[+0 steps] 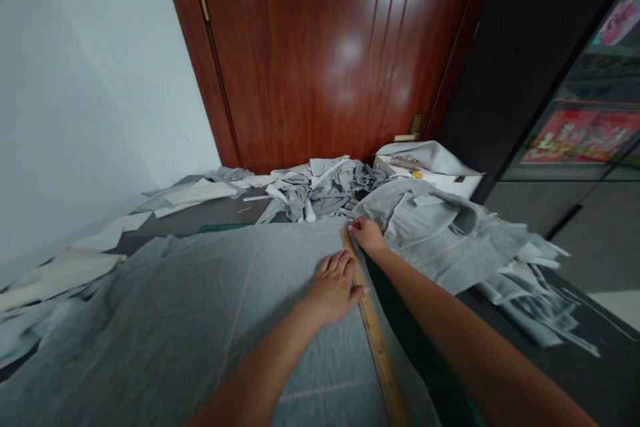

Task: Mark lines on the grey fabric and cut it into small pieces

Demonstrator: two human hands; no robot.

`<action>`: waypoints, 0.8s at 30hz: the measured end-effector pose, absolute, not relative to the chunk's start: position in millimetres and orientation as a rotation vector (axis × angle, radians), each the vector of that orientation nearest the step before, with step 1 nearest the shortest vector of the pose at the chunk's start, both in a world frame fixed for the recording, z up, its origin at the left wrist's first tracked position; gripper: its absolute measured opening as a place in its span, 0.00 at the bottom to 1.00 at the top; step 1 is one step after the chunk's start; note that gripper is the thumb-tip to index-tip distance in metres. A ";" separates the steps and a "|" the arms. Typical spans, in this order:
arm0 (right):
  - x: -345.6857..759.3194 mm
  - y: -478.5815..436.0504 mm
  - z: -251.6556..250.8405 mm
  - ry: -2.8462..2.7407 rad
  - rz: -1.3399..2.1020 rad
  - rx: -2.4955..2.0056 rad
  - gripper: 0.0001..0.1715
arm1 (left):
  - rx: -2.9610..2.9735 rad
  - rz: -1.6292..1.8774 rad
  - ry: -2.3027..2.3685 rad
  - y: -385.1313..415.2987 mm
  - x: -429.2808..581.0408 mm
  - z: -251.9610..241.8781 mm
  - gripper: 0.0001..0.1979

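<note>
A wide piece of grey fabric (pixel 200 300), marked with faint pinkish lines, lies spread in front of me. Along its right side runs a long wooden ruler (pixel 377 340), pointing away from me. My left hand (pixel 333 287) rests flat across the fabric and ruler, with its thumb over the wood. At the ruler's far end is my right hand (pixel 367 235), its fingers pinched together by the fabric's edge. Whatever sits between those fingertips is too small to make out.
Crumpled grey scraps (pixel 320 187) are heaped at the back. More folded fabric (pixel 430 233) lies to the right, before a white box (pixel 450 181). Pale strips (pixel 65 273) line the left wall. A dark green mat (pixel 420 320) shows under the fabric; a wooden door (pixel 310 60) stands behind.
</note>
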State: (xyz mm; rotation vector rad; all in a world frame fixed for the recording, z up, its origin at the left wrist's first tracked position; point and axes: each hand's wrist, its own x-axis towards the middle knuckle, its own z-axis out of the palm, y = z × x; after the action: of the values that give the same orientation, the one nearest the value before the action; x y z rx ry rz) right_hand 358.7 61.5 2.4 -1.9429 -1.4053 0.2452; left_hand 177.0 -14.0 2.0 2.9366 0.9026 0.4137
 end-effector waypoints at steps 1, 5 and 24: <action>358.1 62.3 2.6 -1.417 0.236 -1.954 0.11 | 2.940 0.431 0.897 -13.8 177.1 1.0 0.29; 356.9 63.5 2.9 -1.442 0.205 -1.995 0.12 | 2.955 0.470 0.887 -13.3 176.7 -2.7 0.29; 354.6 61.4 6.8 -1.510 0.146 -2.080 0.11 | 2.937 0.390 0.896 -14.7 175.8 0.3 0.30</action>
State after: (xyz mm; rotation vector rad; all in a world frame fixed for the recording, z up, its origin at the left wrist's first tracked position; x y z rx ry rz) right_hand 354.6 61.4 6.8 -2.0796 -1.5095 0.1465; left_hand 175.8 -14.7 0.3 2.9372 0.8965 0.3899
